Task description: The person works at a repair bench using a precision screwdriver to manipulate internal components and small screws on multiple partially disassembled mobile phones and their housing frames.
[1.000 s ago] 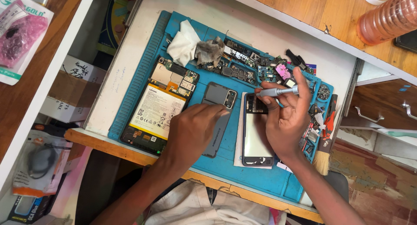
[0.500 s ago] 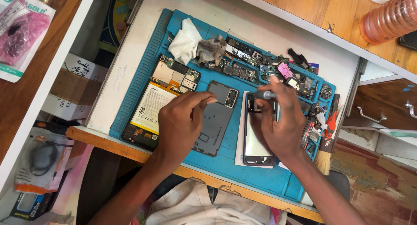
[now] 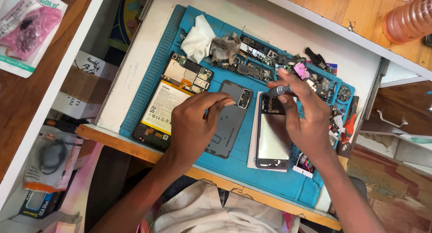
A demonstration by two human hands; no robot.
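Observation:
My left hand (image 3: 197, 124) rests on a grey phone back cover (image 3: 230, 120) lying on the blue work mat (image 3: 265, 179), fingers curled and fingertips near the cover's camera cutout. My right hand (image 3: 305, 120) grips a small silver screwdriver (image 3: 280, 90) above the top end of an opened phone frame (image 3: 272, 138). To the left of the cover lies another opened phone (image 3: 170, 98) with its battery and circuit board exposed.
A crumpled white cloth (image 3: 199, 38) and many small phone parts (image 3: 288, 66) fill the mat's far edge. A red-handled tool (image 3: 348, 129) lies at the right. Packaged items (image 3: 27, 26) and boxes (image 3: 83, 84) sit on the left; a wooden shelf (image 3: 351, 12) holds an orange bottle (image 3: 410, 18).
My left hand slid the grey back cover slightly and shifted its fingers up toward the camera cutout. My right hand moved the screwdriver left, over the top of the opened phone frame.

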